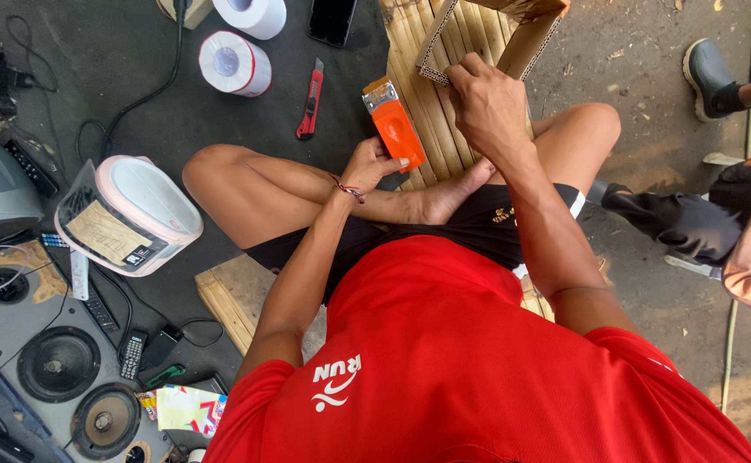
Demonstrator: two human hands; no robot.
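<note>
- We sit cross-legged on a bamboo bench (427,111), in a red shirt (470,360) and black shorts (487,225); we place all else from this bench.
- Our left hand (373,163) hovers over the bench's near edge, fingers clamped round the handle of an orange tape dispenser (395,124), whose metal end points away from us.
- Our right hand (485,101), just right of the dispenser, is shut on the edge of a cardboard box (512,30); the open box stands tilted at the bench's far end.
- Left of the bench, on the dark floor, lies a red cutter (309,101), and beyond it two tape rolls (236,62) and a black phone (332,19).
- Further left of the bench sits a white rice cooker (131,210), with remotes (92,300) and speakers (58,364) nearer us.
- Right of the bench, another person's black shoe (708,73) rests on bare ground, and a black-gloved hand (680,223) lies closer in.
</note>
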